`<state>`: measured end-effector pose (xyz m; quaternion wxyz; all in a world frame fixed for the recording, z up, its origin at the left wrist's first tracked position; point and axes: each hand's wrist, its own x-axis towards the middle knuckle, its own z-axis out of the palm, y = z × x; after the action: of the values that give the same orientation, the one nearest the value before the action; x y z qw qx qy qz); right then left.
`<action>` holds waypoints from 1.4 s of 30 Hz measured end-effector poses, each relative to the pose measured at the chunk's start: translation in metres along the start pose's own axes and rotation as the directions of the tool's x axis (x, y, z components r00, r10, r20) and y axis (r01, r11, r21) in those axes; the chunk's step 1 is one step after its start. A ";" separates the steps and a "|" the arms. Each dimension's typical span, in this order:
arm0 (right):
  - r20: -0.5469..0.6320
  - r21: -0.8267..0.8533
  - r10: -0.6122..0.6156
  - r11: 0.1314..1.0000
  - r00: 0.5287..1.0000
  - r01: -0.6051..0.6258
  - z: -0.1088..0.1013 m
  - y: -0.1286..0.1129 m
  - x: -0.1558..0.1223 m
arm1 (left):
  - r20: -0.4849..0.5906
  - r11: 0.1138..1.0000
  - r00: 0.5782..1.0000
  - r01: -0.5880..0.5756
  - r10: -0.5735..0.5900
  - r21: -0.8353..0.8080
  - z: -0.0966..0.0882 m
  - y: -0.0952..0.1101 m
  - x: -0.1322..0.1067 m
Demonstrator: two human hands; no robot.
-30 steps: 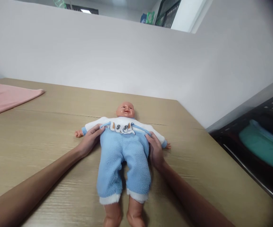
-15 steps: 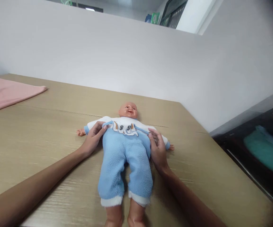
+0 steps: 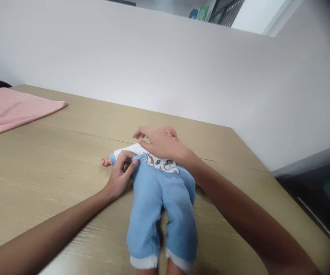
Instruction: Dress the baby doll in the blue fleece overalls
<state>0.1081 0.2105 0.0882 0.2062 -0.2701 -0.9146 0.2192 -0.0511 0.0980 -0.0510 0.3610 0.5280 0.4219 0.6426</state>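
A baby doll lies on its back on the table, dressed in a white top with blue cuffs. Over its lower body are blue fleece trousers with white hems and an elephant patch at the top. At the doll's side, my left hand pinches the blue-trimmed upper edge of the trousers between thumb and fingers. My right hand reaches across above the doll's chest, slightly blurred, fingers apart and holding nothing. It hides part of the doll's face and the far arm.
The wood-grain tabletop runs back to a pale wall. A folded pink cloth lies at the far left. Dark objects stand beyond the table's right edge.
My right hand has let go of the trousers' right edge and swung up and left over the doll's chest. The left hand keeps its pinch. The whole view has shifted slightly.
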 end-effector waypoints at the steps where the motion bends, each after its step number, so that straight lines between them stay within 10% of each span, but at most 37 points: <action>1: 0.127 -0.021 -0.018 1.000 0.992 0.021 0.007 0.006 0.020 | -0.009 1.000 1.000 -0.009 0.010 0.016 0.000 0.001 0.000; 6: 0.481 0.003 -0.076 0.996 0.873 0.085 0.050 0.025 0.067 | 0.009 0.997 0.999 -0.046 0.045 0.066 0.000 0.002 -0.001; 12: 0.323 0.013 -0.087 0.996 0.942 0.087 0.053 0.033 0.042 | 0.046 0.988 0.993 -0.109 0.105 0.107 0.000 -0.001 -0.003; 16: 0.080 0.315 -0.084 0.947 0.993 0.055 0.035 0.048 0.020 | 0.055 0.953 0.972 -0.233 0.227 0.196 -0.003 -0.006 -0.009; 23: 0.122 0.350 -0.177 0.928 0.977 0.125 0.012 0.055 -0.003 | 0.019 0.819 0.856 -0.500 0.516 0.281 -0.011 -0.012 -0.017; 29: 0.135 0.247 -0.269 0.941 0.954 0.230 0.012 0.044 -0.008 | -0.113 0.989 0.983 -0.144 0.145 0.013 -0.003 -0.008 -0.005; 37: -0.027 0.158 0.182 0.972 0.983 -0.176 0.014 0.008 -0.049 | -0.092 0.977 0.978 0.176 -0.188 -0.123 -0.006 -0.004 0.027; 42: -0.008 0.451 0.227 0.870 0.974 -0.199 0.037 0.035 -0.045 | 0.073 0.881 0.917 0.396 -0.391 -0.259 -0.009 -0.022 0.052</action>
<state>0.1385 0.2000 0.0284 0.2648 -0.3210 -0.7975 0.4368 -0.0696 0.1528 -0.0529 0.5559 0.3832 0.4258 0.6023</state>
